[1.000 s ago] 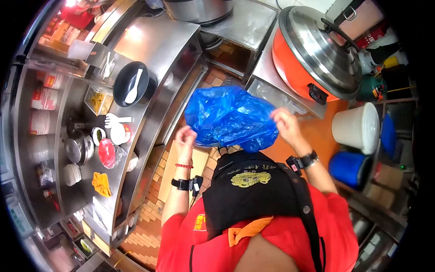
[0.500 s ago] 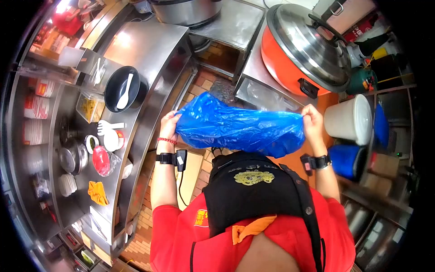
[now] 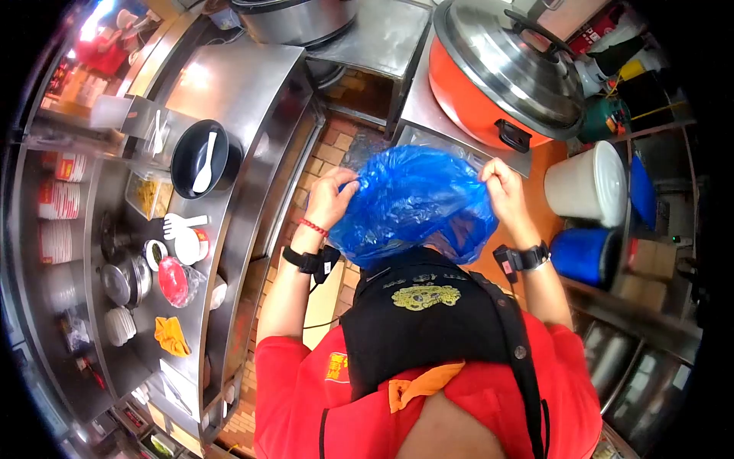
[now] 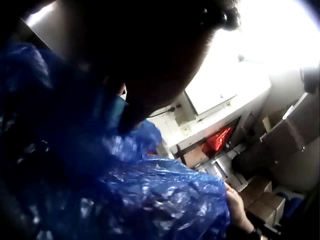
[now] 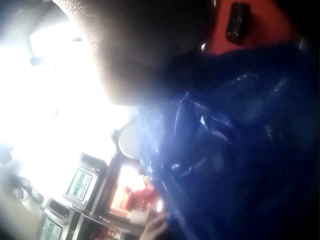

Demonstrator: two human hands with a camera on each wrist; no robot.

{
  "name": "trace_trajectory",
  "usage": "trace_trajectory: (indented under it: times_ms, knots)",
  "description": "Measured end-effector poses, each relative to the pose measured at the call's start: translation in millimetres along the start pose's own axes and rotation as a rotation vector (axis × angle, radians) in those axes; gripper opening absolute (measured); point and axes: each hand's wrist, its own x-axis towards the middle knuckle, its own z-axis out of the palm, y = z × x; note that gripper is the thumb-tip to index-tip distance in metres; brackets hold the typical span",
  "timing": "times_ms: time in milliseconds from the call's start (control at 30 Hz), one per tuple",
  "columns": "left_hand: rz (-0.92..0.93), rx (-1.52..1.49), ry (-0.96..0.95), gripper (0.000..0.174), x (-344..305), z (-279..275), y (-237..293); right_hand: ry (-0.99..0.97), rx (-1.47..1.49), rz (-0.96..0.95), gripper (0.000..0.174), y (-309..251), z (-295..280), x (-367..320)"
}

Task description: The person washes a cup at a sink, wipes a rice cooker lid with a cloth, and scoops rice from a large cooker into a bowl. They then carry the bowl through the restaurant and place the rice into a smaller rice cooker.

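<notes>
A crinkled blue plastic bag (image 3: 413, 203) is spread between my hands in front of the black apron. My left hand (image 3: 332, 197) pinches its left edge, thumb and fingers together near the upper corner. On the opposite side my right hand (image 3: 502, 189) grips the bag's edge with curled fingers. The bag bulges and rounds out between them. In the left wrist view the blue plastic (image 4: 165, 200) fills the lower part, with the right hand (image 4: 237, 210) at its far edge. Blue plastic (image 5: 240, 135) also covers much of the right wrist view.
A large orange cooker (image 3: 478, 92) with a steel lid stands ahead on the right. On the steel counter (image 3: 229, 84) at left are a black pot (image 3: 183, 176) with a white spoon and an orange cloth (image 3: 172, 336). A white bucket (image 3: 577, 183) stands at right.
The bag went from bunched, to stretched wide and flat, to rounded and puffed out. My hands spread apart, then came closer together, the left one moving right and slightly up.
</notes>
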Motion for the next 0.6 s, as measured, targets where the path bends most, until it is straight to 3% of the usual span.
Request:
trace_trajectory:
  times_ms: [33, 67, 100, 133, 200, 267, 300, 400, 467, 567, 600]
  knots:
    - [0.012, -0.021, 0.123, 0.015, 2, 9, -8, 0.007, -0.003, 0.003, 0.003, -6, -1, -2]
    - [0.017, -0.023, 0.118, 0.015, 6, 15, -23, -0.044, 0.012, 0.094, 0.009, -16, -1, -3]
    - [0.039, -0.156, 0.241, 0.015, 10, 18, -40, -0.097, 0.029, 0.186, 0.017, -23, -2, -6]
    - [0.059, -0.289, 0.361, 0.014, 11, 16, -43, -0.210, -0.097, 0.088, 0.035, -18, -3, -14]
    - [-0.280, -0.765, 0.394, 0.015, 11, 8, -49, -0.270, -0.478, -0.191, 0.037, -7, 7, -25]
    - [-0.287, -0.938, 0.396, 0.018, 9, -5, -36, -0.378, -0.543, -0.122, 0.034, 14, 9, -29]
    - [-0.244, -0.917, 0.476, 0.021, 11, -10, -27, -0.291, -0.459, -0.051, 0.030, 21, 9, -27]
    - [0.014, -1.152, 0.383, 0.030, 6, -30, 26, 0.076, -0.054, 0.136, 0.019, 7, 10, -10]
    - [0.073, -0.536, 0.316, 0.050, -4, -29, 62, 0.177, 0.011, 0.272, 0.020, 15, 20, -4]
    - [0.095, -0.159, 0.080, 0.058, -5, 9, 54, 0.086, 0.284, 0.437, 0.022, 38, 57, -5]
    - [0.123, -0.068, 0.055, 0.060, -4, 25, 46, 0.086, 0.310, 0.303, 0.026, 41, 77, -5]
